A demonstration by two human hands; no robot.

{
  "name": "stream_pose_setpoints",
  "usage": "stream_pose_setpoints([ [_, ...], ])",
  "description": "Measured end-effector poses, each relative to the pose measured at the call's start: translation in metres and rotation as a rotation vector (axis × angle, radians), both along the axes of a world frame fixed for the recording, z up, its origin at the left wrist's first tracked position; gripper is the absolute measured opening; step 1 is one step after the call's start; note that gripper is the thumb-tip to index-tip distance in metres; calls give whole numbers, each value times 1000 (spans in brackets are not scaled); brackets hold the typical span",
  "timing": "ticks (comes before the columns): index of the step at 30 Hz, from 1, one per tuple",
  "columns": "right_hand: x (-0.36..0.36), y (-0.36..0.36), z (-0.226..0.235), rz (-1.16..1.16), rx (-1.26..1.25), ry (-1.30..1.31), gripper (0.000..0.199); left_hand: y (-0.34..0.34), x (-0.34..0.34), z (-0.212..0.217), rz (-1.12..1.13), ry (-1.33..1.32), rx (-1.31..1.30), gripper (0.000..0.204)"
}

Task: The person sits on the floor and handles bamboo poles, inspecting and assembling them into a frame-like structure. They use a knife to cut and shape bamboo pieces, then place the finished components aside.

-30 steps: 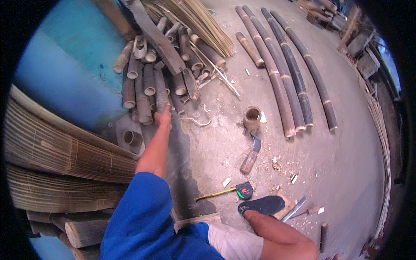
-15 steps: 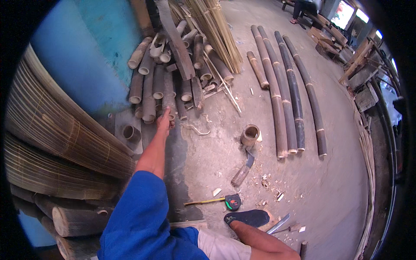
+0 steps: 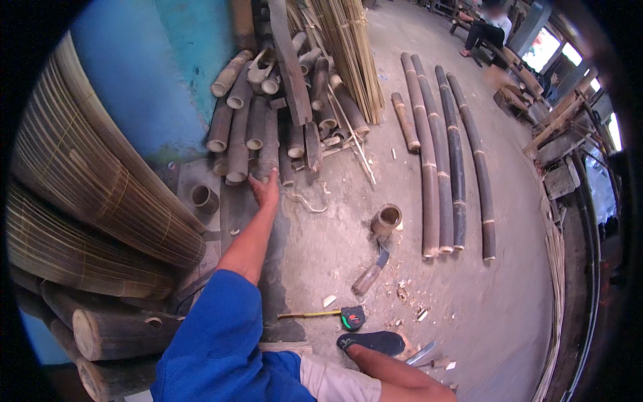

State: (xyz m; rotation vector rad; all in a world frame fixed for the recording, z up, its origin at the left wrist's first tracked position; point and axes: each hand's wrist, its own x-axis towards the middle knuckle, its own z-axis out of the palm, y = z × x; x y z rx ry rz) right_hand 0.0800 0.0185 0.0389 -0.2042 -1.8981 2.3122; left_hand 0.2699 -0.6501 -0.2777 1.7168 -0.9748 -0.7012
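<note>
My left hand (image 3: 266, 191) reaches forward from a blue sleeve to the near end of a dark bamboo tube (image 3: 268, 137) in the pile. Its thumb side lies against the tube's end and other fingers curl at the left, so it appears to grip it; the fingertips are partly hidden. More cut bamboo tubes (image 3: 238, 151) are stacked around it, open ends toward me. Left of my wrist a short bamboo cup (image 3: 204, 198) stands near the mat. My right hand is out of view.
A bamboo cup (image 3: 386, 220), a wooden-handled knife (image 3: 368, 275) and a tape measure (image 3: 352, 318) lie on the floor amid shavings. Long bamboo poles (image 3: 429, 167) lie at right. Rolled slatted mats (image 3: 100, 161) stand left. A person (image 3: 487, 32) sits far right.
My left hand has shifted its hold at the tube's end, with fingers now showing at its left side. The view has moved, bringing more of the seated person in.
</note>
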Motion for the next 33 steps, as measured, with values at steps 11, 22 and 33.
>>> stream_pose_setpoints([
  [11,-4,19,-7,21,59,-42,48,-14,10,40,-265,-415,382,92],
  [22,2,11,-5,-48,150,-38,44,-17,29,14,-359,343,254,93],
  [33,-1,-5,0,-40,135,-34,35,-9,21,17,-341,-95,323,98],
])
